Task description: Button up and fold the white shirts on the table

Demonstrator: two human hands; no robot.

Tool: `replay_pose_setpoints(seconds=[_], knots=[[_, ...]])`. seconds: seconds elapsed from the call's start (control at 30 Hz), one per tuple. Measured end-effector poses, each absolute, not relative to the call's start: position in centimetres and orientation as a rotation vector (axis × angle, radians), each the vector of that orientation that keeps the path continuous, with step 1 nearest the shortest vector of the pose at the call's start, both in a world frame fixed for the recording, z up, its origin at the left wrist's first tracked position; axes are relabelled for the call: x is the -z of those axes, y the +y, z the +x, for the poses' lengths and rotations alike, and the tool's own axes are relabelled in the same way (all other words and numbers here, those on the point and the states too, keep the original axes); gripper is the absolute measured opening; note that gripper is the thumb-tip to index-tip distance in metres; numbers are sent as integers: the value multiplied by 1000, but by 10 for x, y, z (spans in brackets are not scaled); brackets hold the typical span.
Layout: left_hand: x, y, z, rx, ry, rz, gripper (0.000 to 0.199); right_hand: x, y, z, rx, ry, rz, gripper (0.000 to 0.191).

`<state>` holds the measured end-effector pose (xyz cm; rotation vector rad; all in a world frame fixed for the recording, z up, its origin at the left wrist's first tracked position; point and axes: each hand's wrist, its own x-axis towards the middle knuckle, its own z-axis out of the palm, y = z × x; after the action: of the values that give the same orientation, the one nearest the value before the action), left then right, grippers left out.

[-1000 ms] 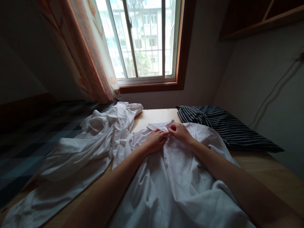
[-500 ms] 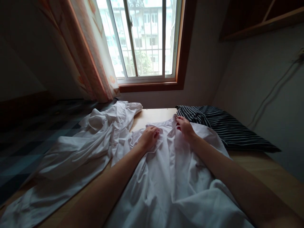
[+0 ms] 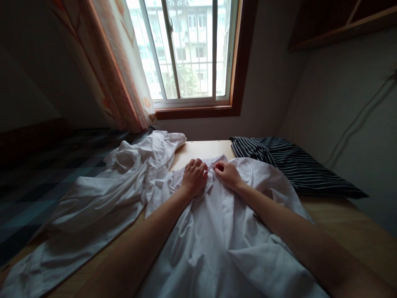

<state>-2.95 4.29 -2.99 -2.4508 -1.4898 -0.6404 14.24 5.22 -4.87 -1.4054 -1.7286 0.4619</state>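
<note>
A white shirt (image 3: 214, 231) lies spread over the light wooden table (image 3: 338, 219), its collar end toward the window. At the left part of the collar, my left hand (image 3: 194, 176) rests with bent fingers closed on the white cloth. Just to its right, my right hand (image 3: 228, 174) pinches the collar edge between thumb and fingers. The two hands are close together but apart. A second white garment (image 3: 99, 198) lies crumpled on the left, touching the shirt.
A black cloth with white stripes (image 3: 291, 165) lies at the table's back right. On the left is a dark checked bedspread (image 3: 40, 178). Behind the table are a curtain (image 3: 114, 74) and a barred window (image 3: 189, 54). A wooden shelf (image 3: 347, 35) hangs at upper right.
My right hand has moved left and slightly nearer, bringing the right collar edge toward my left hand. My left hand has turned a little, with its back facing up more.
</note>
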Motion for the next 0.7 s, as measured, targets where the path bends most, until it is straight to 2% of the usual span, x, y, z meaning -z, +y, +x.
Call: replay_pose_setpoints(seconds=[0.23,0.47,0.7], knots=[[36,53,-31,544,-1371,-2720,27,49,57,146,-458,-1744,-1539,17],[7,62,-20,426,-1592,-2758,26,46,55,145,-453,-1774,-1550,20],[17,60,-5,466,-1728,-2502,24,42,53,145,-408,-1765,-1649,20]])
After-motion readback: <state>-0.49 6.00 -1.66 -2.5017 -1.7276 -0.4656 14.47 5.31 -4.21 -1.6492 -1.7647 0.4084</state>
